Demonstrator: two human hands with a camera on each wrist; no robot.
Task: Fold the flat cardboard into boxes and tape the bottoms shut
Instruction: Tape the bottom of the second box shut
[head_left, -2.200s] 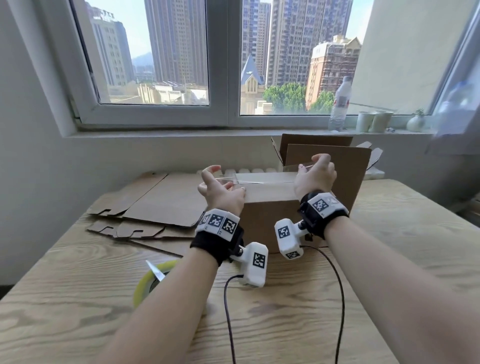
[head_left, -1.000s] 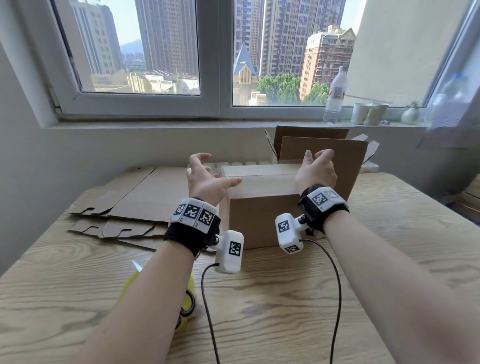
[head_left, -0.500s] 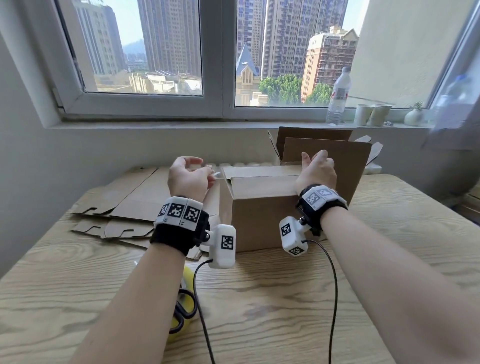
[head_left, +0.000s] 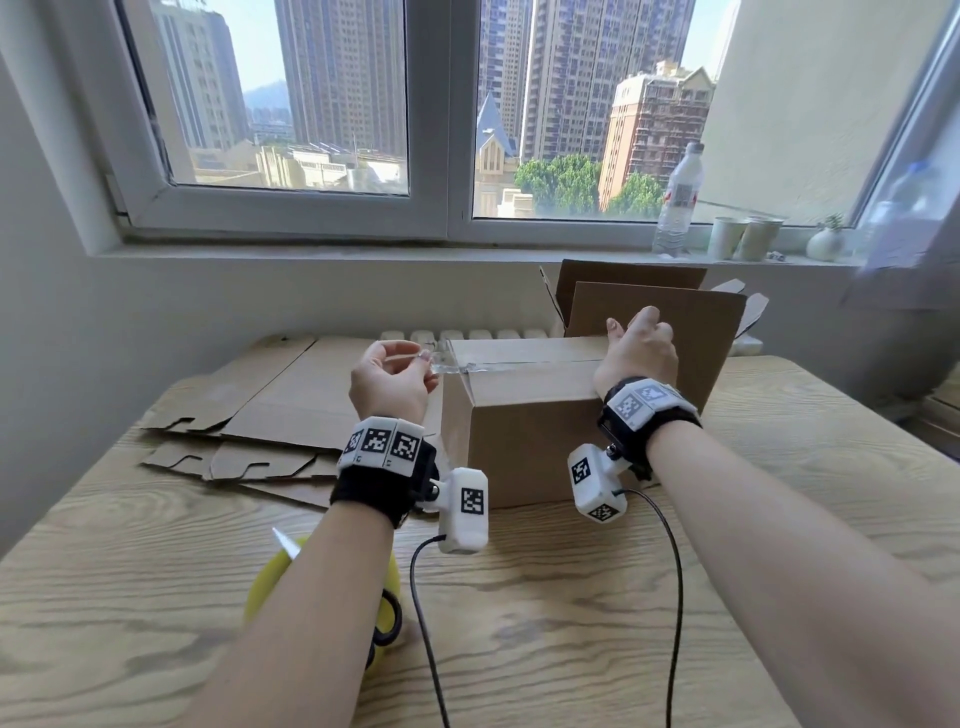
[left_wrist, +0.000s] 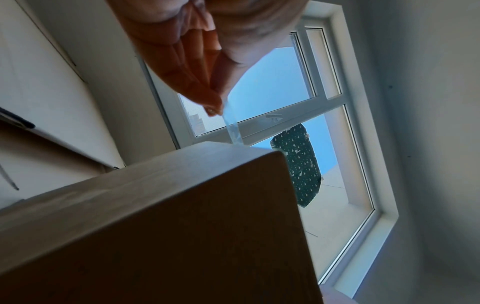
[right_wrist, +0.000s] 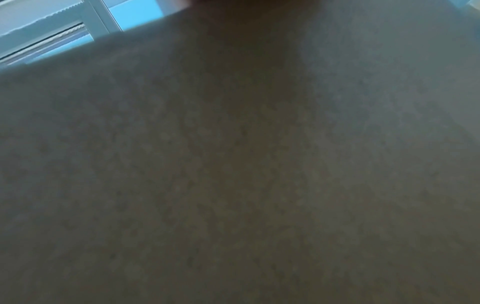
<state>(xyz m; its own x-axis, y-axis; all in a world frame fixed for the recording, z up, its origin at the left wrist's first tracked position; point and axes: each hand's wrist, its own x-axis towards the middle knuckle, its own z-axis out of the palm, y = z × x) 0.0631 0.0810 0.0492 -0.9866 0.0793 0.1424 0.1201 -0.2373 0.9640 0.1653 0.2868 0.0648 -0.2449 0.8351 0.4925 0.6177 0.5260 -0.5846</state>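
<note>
Taping was under way: the clear tape (head_left: 457, 366) was pinched at its free end by the left hand (head_left: 392, 382), centre frame, while the box (head_left: 524, 415) beside it was pressed by the right hand (head_left: 636, 348), fingers loosely curved. Next, judged, the overhang needed smoothing down the side.

Sunlit window (head_left: 291, 104) w/ high-rises, wood table (head_left: 571, 597).

Wood table (head_left: 571, 649) w/ folded box (head_left: 524, 447), flat cardboard stack (head_left: 270, 415) at left, yellow tape roll (head_left: 265, 582) + scissors (head_left: 389, 621) near front.
</note>
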